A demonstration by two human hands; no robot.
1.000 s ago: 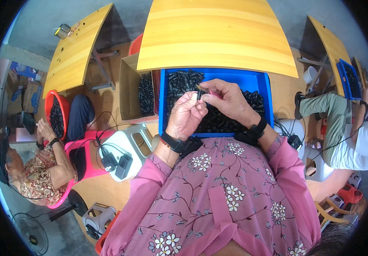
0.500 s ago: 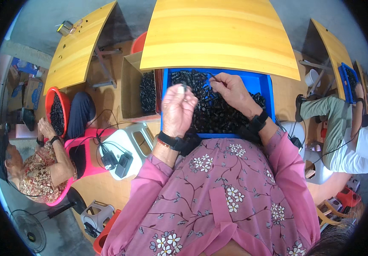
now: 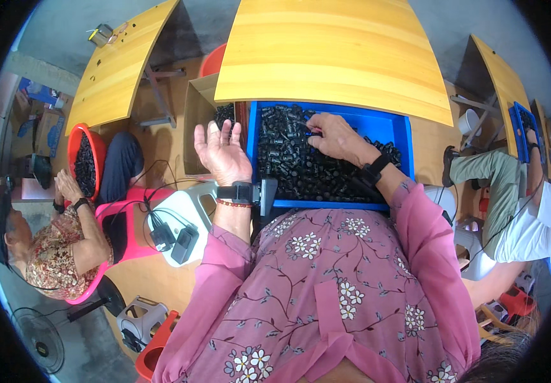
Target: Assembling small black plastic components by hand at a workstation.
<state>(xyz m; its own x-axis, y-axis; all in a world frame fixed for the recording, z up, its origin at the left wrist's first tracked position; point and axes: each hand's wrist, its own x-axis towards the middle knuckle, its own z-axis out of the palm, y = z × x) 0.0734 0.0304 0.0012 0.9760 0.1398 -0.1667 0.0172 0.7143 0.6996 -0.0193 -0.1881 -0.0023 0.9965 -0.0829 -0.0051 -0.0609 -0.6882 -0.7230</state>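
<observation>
My left hand (image 3: 223, 153) is open, its palm up and fingers spread, over the gap between an open cardboard box (image 3: 200, 140) and a blue tray (image 3: 407, 137). Nothing shows in its palm. Inside the tray, my right hand (image 3: 340, 138) reaches down with its fingers pinched together against the heap; whatever they hold is too small and dark to name. Small black cylindrical parts (image 3: 282, 153) fill most of the tray. More dark parts lie in the cardboard box, partly hidden by my left fingers.
A yellow wooden table (image 3: 333, 57) overhangs the tray's far side. To the left, a white stool (image 3: 189, 246) carries black adapters and cables. Farther left, a seated person (image 3: 71, 249) works at a red basin (image 3: 100, 166). Another person (image 3: 530, 217) sits at right beside a blue tray.
My left hand has moved left from over the tray, turning palm up and opening from a pinch. My right hand has shifted slightly left and down to the parts.
</observation>
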